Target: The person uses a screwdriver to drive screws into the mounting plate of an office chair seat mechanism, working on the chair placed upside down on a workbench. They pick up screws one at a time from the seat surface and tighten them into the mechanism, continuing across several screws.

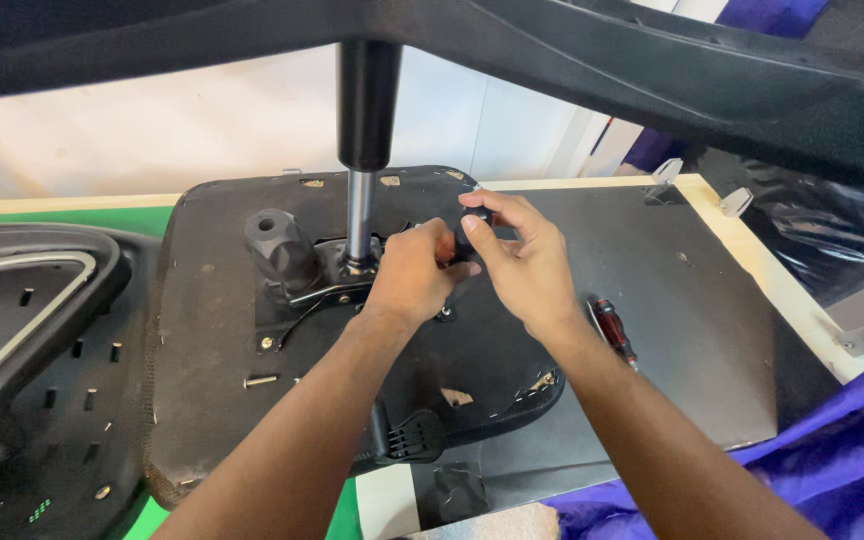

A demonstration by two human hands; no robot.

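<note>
Both hands (472,262) on seat mechanism (337,270)

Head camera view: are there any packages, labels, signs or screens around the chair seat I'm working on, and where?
None in view: no package, sign or screen shows.
Nearest thing to a label: torn pale paper patch stuck on the black seat underside, near its front edge; nothing legible.
Both hands, left hand and right hand, meet at the metal mechanism; a dark red screwdriver lies to the right.
</note>
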